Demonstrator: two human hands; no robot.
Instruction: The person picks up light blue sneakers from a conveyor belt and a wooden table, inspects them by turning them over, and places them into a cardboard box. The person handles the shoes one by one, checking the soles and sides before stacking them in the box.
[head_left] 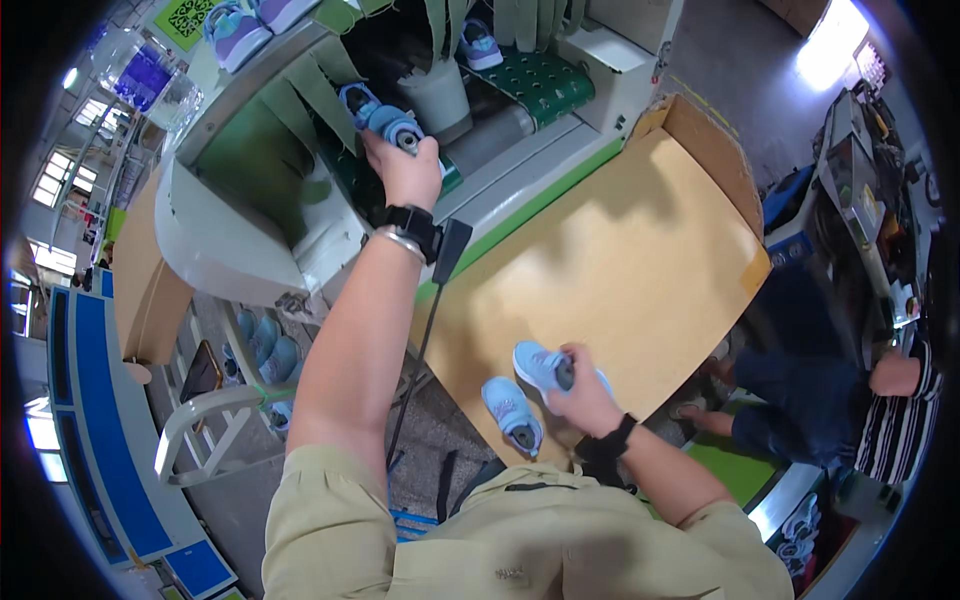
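While the left hand (pixel 405 170) clamped one blue shoe (pixel 385 120), the right hand (pixel 583 398) gripped another (pixel 540 365) on the counter (pixel 620 260), beside a third (pixel 512 415).

The worktop (pixel 620 250) at the centre of the frame is bare cardboard or fibreboard, tan, matt and smooth, with a raised cardboard edge at its upper right. The small shoes, one in the right hand (pixel 580 400) at lower centre, one just beside it (pixel 512 412) and one under the left hand (pixel 405 170) at upper centre, look like soft light-blue mesh cloth with dull grey insides. The conveyor belt (pixel 545 80) at top centre is dark green rubber or plastic with a studded, rough texture. The machine housing (pixel 230 240) at upper left is painted sheet metal, pale and slightly glossy. The strip curtain (pixel 310 100) hanging there looks like flexible green plastic. The person's shirt (pixel 500 540) at the bottom is matt khaki woven cloth.
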